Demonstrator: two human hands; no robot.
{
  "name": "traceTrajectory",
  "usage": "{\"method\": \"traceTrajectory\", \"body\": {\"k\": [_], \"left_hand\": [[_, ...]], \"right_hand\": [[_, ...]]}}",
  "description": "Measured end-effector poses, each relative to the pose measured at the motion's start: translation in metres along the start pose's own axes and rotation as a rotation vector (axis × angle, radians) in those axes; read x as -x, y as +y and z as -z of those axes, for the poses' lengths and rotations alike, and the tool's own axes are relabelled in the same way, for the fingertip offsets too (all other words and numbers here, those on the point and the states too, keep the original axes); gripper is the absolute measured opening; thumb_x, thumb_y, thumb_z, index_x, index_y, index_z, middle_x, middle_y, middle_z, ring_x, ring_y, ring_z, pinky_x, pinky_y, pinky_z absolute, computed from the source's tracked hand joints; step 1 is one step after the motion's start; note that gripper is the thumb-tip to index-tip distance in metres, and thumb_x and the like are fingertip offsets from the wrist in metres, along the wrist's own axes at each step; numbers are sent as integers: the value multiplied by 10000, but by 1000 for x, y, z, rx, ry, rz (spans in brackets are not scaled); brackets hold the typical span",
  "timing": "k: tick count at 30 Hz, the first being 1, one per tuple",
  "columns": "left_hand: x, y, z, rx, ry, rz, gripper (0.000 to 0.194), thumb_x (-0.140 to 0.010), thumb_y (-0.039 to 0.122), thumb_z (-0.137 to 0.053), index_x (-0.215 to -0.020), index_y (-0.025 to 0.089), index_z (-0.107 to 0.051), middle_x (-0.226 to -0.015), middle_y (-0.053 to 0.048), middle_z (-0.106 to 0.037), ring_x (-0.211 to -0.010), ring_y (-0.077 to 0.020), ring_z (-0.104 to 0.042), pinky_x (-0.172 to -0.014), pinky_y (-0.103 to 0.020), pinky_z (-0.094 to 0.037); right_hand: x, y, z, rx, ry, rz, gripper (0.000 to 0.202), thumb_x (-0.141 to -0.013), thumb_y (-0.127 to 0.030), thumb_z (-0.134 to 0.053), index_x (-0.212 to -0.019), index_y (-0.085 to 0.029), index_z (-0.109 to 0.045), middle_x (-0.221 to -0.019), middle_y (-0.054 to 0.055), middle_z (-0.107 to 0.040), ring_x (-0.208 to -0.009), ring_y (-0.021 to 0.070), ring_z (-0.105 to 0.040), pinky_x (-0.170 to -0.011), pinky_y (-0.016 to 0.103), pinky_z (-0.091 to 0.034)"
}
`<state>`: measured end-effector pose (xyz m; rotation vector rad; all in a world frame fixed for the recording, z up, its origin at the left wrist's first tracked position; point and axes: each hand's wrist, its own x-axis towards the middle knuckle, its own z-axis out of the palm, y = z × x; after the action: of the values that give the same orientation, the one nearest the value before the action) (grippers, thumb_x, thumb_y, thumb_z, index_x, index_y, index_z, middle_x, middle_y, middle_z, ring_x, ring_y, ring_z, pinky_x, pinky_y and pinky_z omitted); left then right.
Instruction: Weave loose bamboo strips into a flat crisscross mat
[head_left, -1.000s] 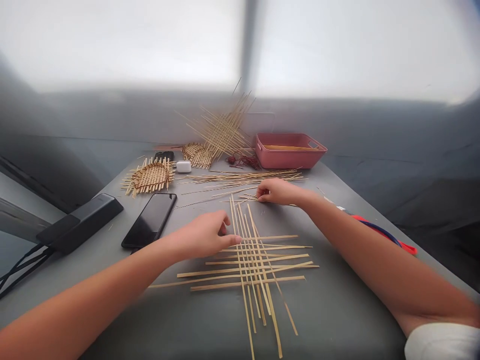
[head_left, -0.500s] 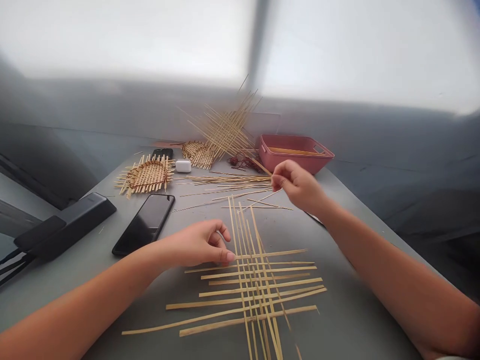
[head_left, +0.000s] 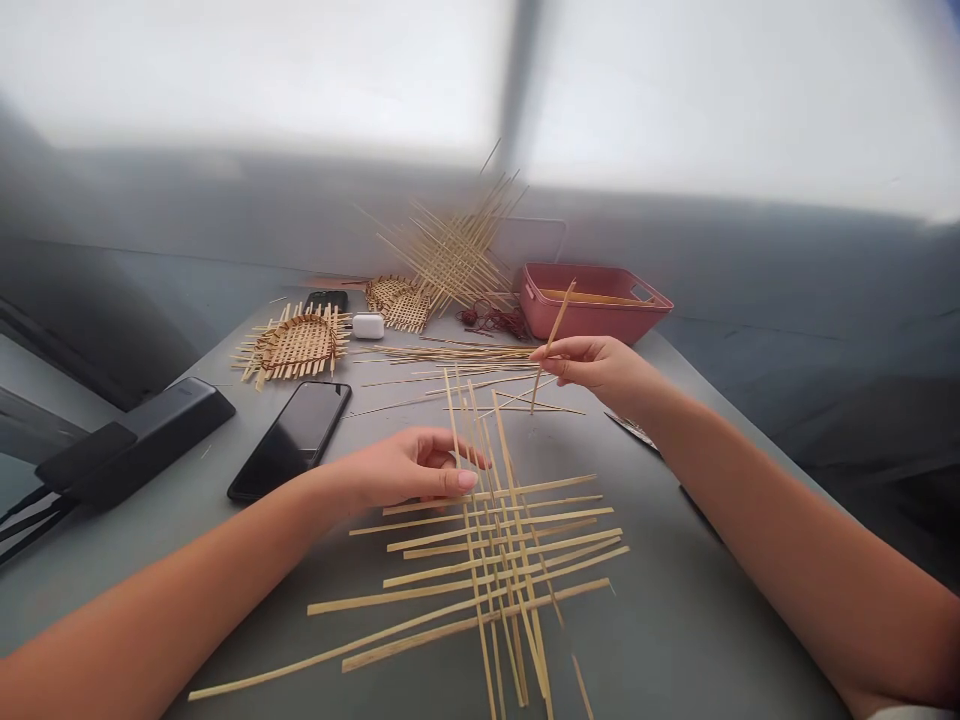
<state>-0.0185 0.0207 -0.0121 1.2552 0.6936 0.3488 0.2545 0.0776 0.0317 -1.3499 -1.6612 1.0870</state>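
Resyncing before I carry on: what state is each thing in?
Left hand: at lattice's far edge, grip unclear
Right hand: pinching one strip
Held strip: raised, tilted
Strip lattice: loosely crossed, ends uneven
Smartphone: flat, screen dark
Pink basket: open
White earbud case: closed

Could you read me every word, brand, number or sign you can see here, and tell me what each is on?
None that I can read.
Phone, white case, pink basket, black block: no lettering shows.
Flat item by the right forearm: partly hidden, too small to tell.
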Motion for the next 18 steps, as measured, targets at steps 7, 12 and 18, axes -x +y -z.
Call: {"method": "traceTrajectory", "body": {"k": [7, 12, 18], "left_hand": [[3, 3, -2, 147, -55, -76, 293, -708, 366, -772, -848, 170, -605, -830, -1, -596, -679, -97, -521, -627, -240, -436], [3, 3, -10, 192, 56, -39, 384, -688, 410, -786, -829, 190, -504, -992, -53, -656, -834, -164, -611, -639, -274, -489], [-5, -3, -5, 194, 235, -2, 522, -637, 378, -833, -1028, 235, -518, -853, -10, -703, -716, -110, -622, -523, -177, -391]], "right_hand": [[7, -22, 15, -348, -147, -63, 212, -744, -319, -630, -904, -199, -702, -979, 75, -720, -910, 253, -672, -599, 316, -544], [17, -35, 19, -294, -14, 28, 220, -801, -425, -648, -778, -207, -657, -840, 32, -716, -847, 184, -684, -575, 237, -519], [28, -35, 22, 96, 13, 271, 303, -785, -334, -675, -1072, -305, -582, -750, -15, -703, -723, 178, -668, -622, 303, -496]]}}
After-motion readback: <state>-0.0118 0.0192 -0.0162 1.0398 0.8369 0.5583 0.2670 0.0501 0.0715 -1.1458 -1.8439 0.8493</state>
